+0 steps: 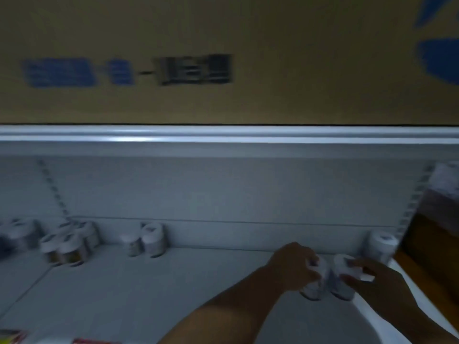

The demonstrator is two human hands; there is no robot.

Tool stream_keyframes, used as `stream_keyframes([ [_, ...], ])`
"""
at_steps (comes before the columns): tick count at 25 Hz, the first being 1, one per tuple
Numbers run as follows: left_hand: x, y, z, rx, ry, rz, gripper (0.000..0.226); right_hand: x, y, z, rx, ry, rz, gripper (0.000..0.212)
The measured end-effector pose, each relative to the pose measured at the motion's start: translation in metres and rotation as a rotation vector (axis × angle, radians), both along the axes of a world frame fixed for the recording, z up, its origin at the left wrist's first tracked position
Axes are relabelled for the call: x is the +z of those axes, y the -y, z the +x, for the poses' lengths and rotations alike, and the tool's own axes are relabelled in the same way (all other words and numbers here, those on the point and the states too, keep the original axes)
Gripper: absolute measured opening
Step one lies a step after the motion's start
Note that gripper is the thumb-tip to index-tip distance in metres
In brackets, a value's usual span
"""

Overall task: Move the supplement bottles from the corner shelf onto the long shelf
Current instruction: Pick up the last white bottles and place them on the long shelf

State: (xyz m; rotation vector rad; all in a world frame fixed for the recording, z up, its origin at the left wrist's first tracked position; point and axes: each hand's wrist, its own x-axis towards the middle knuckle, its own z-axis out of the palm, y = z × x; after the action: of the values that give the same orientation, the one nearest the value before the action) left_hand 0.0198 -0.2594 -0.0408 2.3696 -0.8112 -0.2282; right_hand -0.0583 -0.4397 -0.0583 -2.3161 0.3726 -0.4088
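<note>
The frame is blurred and dim. My left hand (291, 265) grips a white supplement bottle (316, 286) near the right end of the grey shelf (173, 281). Right beside it, my right hand (372, 274) holds a second white bottle (344, 284); both bottles look to stand on the shelf, touching each other. Another white bottle (381, 243) stands behind them against the back panel. Farther left stand two bottles (149, 240) mid-shelf and several more (67, 242) at the left.
A cardboard box (223, 58) with blue and black print sits on the shelf above, over a white rail (223, 135). An amber-brown object (432, 232) stands at the right edge. Colourful packaging (15, 337) shows at the bottom left.
</note>
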Motion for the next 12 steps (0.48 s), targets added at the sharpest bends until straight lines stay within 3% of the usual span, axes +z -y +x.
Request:
stream_keyframes([
  [7, 0.002, -0.21, 0.0, 0.163, -0.01, -0.04, 0.056, -0.017, -0.193, 0.029, 0.284, 0.069, 0.125, 0.027],
  [12, -0.006, -0.35, 0.011, 0.408, 0.1, -0.113, 0.032, -0.024, -0.327, 0.055, 0.364, 0.142, 0.108, 0.029],
])
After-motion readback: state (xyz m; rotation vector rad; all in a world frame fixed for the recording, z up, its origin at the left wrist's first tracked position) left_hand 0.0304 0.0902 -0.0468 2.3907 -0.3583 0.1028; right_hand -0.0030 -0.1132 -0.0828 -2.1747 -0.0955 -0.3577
